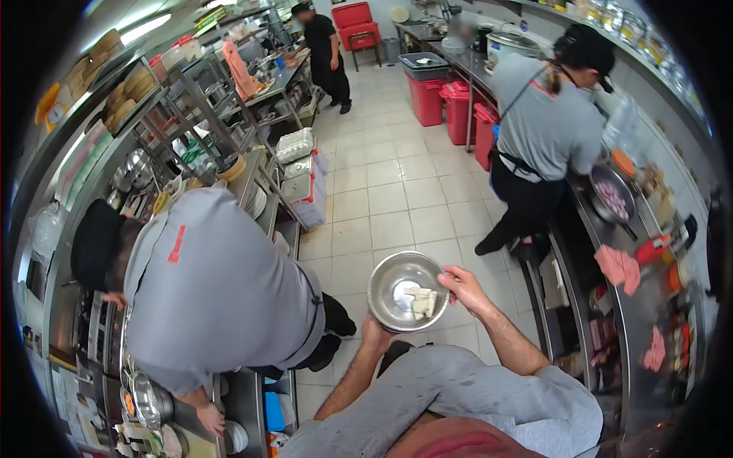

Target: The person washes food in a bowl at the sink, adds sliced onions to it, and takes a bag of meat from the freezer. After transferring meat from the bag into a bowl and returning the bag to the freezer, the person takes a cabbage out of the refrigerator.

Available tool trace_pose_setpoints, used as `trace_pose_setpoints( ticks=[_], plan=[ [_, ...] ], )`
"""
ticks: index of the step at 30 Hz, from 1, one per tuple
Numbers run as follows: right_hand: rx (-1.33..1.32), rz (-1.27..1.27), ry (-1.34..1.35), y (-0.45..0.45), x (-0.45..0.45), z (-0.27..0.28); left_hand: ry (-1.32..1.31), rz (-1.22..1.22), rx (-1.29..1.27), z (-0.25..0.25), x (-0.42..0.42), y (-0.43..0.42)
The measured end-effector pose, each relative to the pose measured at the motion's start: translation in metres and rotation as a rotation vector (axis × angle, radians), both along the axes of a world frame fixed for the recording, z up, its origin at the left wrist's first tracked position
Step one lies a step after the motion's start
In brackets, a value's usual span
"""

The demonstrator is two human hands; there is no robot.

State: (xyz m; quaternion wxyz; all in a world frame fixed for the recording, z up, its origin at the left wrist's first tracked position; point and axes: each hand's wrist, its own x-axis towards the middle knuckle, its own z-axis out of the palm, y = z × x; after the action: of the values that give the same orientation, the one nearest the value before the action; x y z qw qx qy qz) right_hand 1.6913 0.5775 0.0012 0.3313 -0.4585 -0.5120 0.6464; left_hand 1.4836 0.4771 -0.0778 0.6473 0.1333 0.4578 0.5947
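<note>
One metal bowl (388, 276), round and slightly tilted, is held clear of any surface, out in front of our chest over the floor. Several pale pieces (421, 303) lie inside it, toward the right; they overlap, and we cannot settle their number. Two hands of ours, both on the bowl: the right hand (464, 290) is closed on the rim with the thumb uppermost; the left hand (376, 336) supports the lower left side, its fingers partly hidden beneath.

Three other people: one in grey (217, 286) bent over at left, one in grey (538, 114) at right, one in black (324, 57) at the far end.

On the right-hand steel surface (640, 320) we list one pan (611, 195) of pinkish pieces and two pink cloths (618, 267). A third pink cloth (240, 72) hangs at the left rack.

The room: a kitchen aisle floored in pale square tiles (393, 172); three red bins (425, 101) at right; one red cooler box (356, 27), lid up, at the back; crowded metal shelving at left.
</note>
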Motion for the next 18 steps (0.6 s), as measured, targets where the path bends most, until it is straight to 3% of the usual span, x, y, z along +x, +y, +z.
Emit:
trace_pose_setpoints(
  ticks=[4,9,15,18],
  plan=[
    [0.017,0.218,0.013,0.119,-0.049,-0.011,-0.089,0.135,0.021,-0.015,-0.040,0.089],
    [-0.018,0.290,0.025,0.259,-0.085,-0.037,-0.118,0.218,-0.002,-0.029,-0.081,0.231],
    [-0.241,0.044,0.188,0.422,-0.078,-0.045,0.029,0.069,0.005,-0.008,-0.108,0.455],
    [-0.222,-0.109,0.274,0.500,-0.074,-0.045,0.096,-0.018,0.004,0.003,-0.110,0.563]
  ],
)
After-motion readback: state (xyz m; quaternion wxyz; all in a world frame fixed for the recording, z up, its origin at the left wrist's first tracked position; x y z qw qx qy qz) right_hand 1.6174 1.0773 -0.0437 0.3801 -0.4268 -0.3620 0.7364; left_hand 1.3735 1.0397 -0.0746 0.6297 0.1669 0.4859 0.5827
